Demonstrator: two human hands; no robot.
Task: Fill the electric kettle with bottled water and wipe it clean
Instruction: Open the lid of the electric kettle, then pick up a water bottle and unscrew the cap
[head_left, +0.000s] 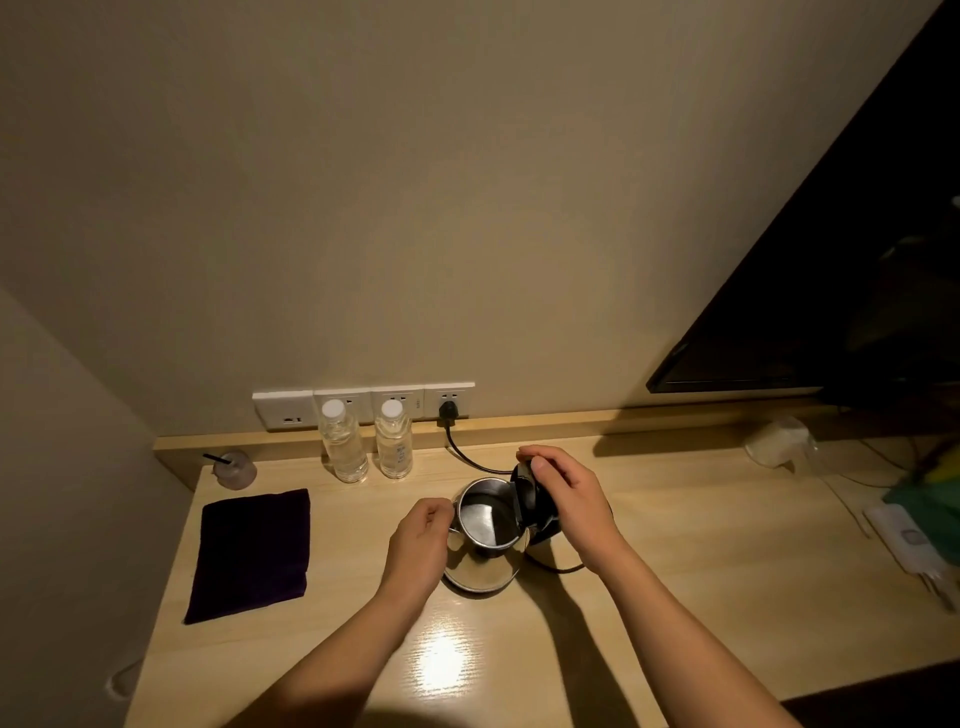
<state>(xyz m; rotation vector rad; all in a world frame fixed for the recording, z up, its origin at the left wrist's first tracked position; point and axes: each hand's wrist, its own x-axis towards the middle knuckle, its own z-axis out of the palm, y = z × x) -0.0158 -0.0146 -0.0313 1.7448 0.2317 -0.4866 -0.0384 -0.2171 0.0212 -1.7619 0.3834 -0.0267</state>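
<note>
Early stage: kettle (485, 540) mid-worktop (675, 545), right hand (569, 493) holding lid (525, 486) up, left hand (423, 530) loosely curled at rim, inside looks dry though dim; both bottles (363, 441) capped, cloth (252, 553) untouched.

Both forearms are bare, with no sleeves, the left hand (422, 540) and right hand (569, 493) ungloved.
</note>
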